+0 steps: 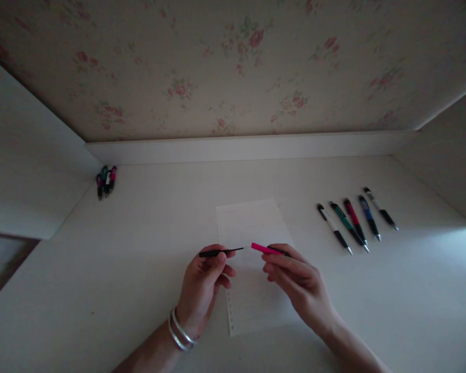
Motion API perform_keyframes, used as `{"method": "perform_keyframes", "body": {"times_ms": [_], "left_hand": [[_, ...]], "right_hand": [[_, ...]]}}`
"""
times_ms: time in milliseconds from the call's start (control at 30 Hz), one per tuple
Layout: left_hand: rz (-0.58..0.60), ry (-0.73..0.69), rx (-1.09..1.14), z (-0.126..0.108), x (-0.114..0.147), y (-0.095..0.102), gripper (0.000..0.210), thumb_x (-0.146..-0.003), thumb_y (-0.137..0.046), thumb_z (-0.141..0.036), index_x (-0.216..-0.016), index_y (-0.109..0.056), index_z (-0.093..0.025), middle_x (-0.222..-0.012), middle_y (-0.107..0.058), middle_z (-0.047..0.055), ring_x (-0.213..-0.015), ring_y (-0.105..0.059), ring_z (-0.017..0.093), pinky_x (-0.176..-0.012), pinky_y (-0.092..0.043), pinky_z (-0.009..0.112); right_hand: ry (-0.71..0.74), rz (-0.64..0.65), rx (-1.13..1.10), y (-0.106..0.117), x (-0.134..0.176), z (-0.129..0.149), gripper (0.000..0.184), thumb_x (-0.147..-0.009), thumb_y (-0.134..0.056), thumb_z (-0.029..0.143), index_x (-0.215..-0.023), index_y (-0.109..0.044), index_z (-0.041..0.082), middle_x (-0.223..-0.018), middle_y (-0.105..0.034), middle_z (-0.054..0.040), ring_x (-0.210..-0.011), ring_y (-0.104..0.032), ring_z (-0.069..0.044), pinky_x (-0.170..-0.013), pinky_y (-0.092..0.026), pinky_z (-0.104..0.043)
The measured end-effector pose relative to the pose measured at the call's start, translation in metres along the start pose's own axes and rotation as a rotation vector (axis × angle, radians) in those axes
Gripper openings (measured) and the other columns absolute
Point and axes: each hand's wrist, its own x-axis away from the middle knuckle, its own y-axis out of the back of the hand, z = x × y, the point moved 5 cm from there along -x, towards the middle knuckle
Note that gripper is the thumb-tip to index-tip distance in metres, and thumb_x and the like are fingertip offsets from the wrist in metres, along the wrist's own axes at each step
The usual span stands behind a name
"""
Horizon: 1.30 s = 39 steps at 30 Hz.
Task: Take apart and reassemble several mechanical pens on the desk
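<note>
My left hand (206,280) pinches the black lower half of a pen (213,253) between thumb and fingers. A thin dark refill (236,249) sticks out of it to the right, with a pale tip. Facing it across a small gap, a bright pink pen barrel (262,248) with a black clip is held in the fingers of my right hand (299,277). The two pen parts are apart, roughly in line. Both hands are above a lined sheet of paper (252,305) with punched holes along its left edge.
Several click pens (353,220) lie side by side on the right of the white desk (159,207). Another small bunch of pens (106,181) sits in the far left corner. White side panels and a floral-papered wall (217,67) enclose the desk.
</note>
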Motion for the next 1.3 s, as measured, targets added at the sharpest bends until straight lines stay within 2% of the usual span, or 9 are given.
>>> {"method": "perform_keyframes", "body": {"times_ms": [133,400,500,600,833,933,1033,1200,1300], "left_hand": [[-0.01,-0.024,0.024,0.0,0.001,0.002,0.04,-0.066,-0.088,-0.033,-0.093,-0.064,-0.015,-0.082,-0.074,0.004,-0.053,-0.062,0.008,-0.042,-0.046,0.015],[-0.071,-0.073,0.053,-0.003,0.001,0.007,0.037,-0.067,-0.086,-0.032,-0.092,-0.065,-0.015,-0.079,-0.072,0.001,-0.052,-0.058,0.006,-0.045,-0.046,0.014],[0.017,-0.124,-0.092,-0.005,0.003,0.002,0.032,-0.073,-0.082,-0.035,-0.092,-0.065,-0.015,-0.08,-0.073,0.003,-0.052,-0.06,0.009,-0.043,-0.046,0.017],[0.143,-0.115,-0.232,-0.002,0.006,-0.005,0.029,-0.077,-0.078,-0.037,-0.091,-0.067,-0.014,-0.079,-0.073,0.006,-0.054,-0.063,0.012,-0.044,-0.049,0.02],[0.214,-0.086,-0.34,0.001,0.009,-0.008,0.031,-0.078,-0.077,-0.04,-0.093,-0.069,-0.014,-0.072,-0.072,0.006,-0.055,-0.064,0.014,-0.046,-0.05,0.021],[0.192,-0.094,-0.354,0.001,0.008,-0.007,0.033,-0.077,-0.077,-0.041,-0.092,-0.069,-0.013,-0.057,-0.066,0.002,-0.049,-0.06,0.013,-0.044,-0.048,0.02],[0.132,-0.139,-0.31,-0.001,0.006,-0.004,0.033,-0.077,-0.077,-0.042,-0.091,-0.068,-0.014,-0.065,-0.069,0.002,-0.047,-0.058,0.011,-0.042,-0.046,0.019],[0.015,-0.178,-0.24,-0.008,0.001,0.004,0.031,-0.079,-0.076,-0.041,-0.094,-0.066,-0.016,-0.059,-0.065,-0.002,-0.046,-0.054,0.009,-0.041,-0.042,0.017],[-0.006,-0.238,-0.355,-0.016,0.0,0.006,0.029,-0.081,-0.074,-0.04,-0.096,-0.067,-0.017,-0.057,-0.064,-0.002,-0.047,-0.056,0.011,-0.044,-0.045,0.019]], "right_hand": [[-0.061,0.019,0.006,-0.001,-0.001,-0.002,0.015,-0.089,-0.066,0.032,-0.097,-0.078,0.028,-0.112,-0.063,-0.0068,-0.093,-0.064,-0.02,-0.069,-0.053,-0.028],[-0.058,-0.126,-0.057,0.009,-0.005,0.0,0.033,-0.088,-0.066,0.038,-0.062,-0.073,0.019,-0.087,-0.065,-0.0071,-0.076,-0.063,-0.018,-0.06,-0.051,-0.025],[-0.09,-0.16,-0.115,0.009,-0.006,-0.005,0.023,-0.088,-0.067,0.04,-0.081,-0.079,0.021,-0.102,-0.065,-0.0084,-0.072,-0.063,-0.016,-0.056,-0.054,-0.025],[-0.097,-0.036,-0.024,-0.001,-0.006,-0.003,0.026,-0.088,-0.067,0.04,-0.107,-0.076,0.025,-0.122,-0.059,-0.0098,-0.077,-0.065,-0.015,-0.066,-0.058,-0.028],[0.038,0.135,0.242,-0.016,-0.001,0.007,0.019,-0.094,-0.06,0.028,-0.102,-0.077,0.028,-0.11,-0.064,-0.0059,-0.099,-0.065,-0.019,-0.082,-0.056,-0.028],[0.078,0.109,0.284,-0.014,-0.003,0.007,0.019,-0.095,-0.058,0.026,-0.097,-0.077,0.027,-0.109,-0.065,-0.0062,-0.098,-0.065,-0.019,-0.077,-0.058,-0.026],[0.095,0.077,0.296,-0.008,-0.006,0.008,0.019,-0.095,-0.058,0.026,-0.096,-0.077,0.024,-0.111,-0.064,-0.008,-0.099,-0.065,-0.02,-0.07,-0.059,-0.024],[0.079,-0.001,0.312,0.005,-0.008,0.004,0.02,-0.094,-0.057,0.029,-0.095,-0.076,0.024,-0.112,-0.064,-0.01,-0.094,-0.067,-0.021,-0.037,-0.048,-0.016],[0.139,-0.1,0.44,0.012,-0.008,0.0,0.02,-0.094,-0.057,0.028,-0.094,-0.076,0.023,-0.11,-0.065,-0.0097,-0.089,-0.068,-0.02,-0.042,-0.052,-0.02]]}}
